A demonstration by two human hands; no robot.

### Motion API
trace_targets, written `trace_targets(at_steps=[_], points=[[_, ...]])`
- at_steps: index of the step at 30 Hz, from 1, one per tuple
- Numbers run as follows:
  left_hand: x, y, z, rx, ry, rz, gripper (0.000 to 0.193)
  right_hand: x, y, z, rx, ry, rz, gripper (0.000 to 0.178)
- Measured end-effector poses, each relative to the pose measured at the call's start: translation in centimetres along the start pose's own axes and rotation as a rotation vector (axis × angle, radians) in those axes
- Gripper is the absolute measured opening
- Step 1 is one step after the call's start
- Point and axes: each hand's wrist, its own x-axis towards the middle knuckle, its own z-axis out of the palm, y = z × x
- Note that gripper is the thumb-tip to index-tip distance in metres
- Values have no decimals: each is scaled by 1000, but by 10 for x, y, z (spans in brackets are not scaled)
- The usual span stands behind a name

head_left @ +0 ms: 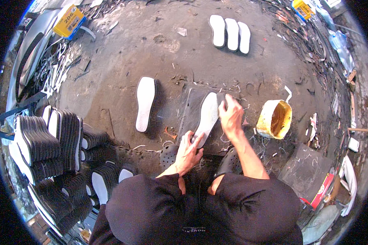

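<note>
A white-topped shoe sole (209, 113) lies aslant on a dark flat board (188, 108) between my feet. My left hand (187, 153) grips its near, narrow end, thumb and fingers bent around the edge. Curled at the far right end is my right hand (231, 115), its fingers pinching the rim where a strip of dark material shows. What lies under those fingertips is partly hidden. Left of the board rests a thick stack of soles (146, 104) with a white top. A yellow-stained pot (270, 118) with brown residue inside stands right of my right hand.
Three white soles (232, 34) lie side by side at the far right. Large stacks of black-and-white soles (37, 139) crowd the left. Offcut strips (59, 73) litter the floor's edges. A dark sheet (306, 169) and a red box edge (321, 190) lie at the near right.
</note>
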Motion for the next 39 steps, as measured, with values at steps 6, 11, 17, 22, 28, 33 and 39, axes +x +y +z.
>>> trace_targets(at_steps=[6,11,17,22,28,33,39], points=[[4,0,3,-44,-28,-14,81,75,-3,5,-99,-543,-312,32],[1,1,0,-54,-5,7,84,93,5,-7,72,-618,-643,36],[5,-4,0,-95,-48,-32,84,-7,37,-44,-95,-465,-380,44],[29,11,-3,-106,-10,-1,82,40,30,-40,-28,-223,-348,39],[28,-9,-4,-225,-31,25,81,-11,31,-36,-75,-331,-325,36],[24,-41,-4,-213,-65,100,76,-117,-28,-58,92,-474,-235,32],[22,-10,6,-143,48,66,82,38,-4,-24,-84,-267,-1,31]])
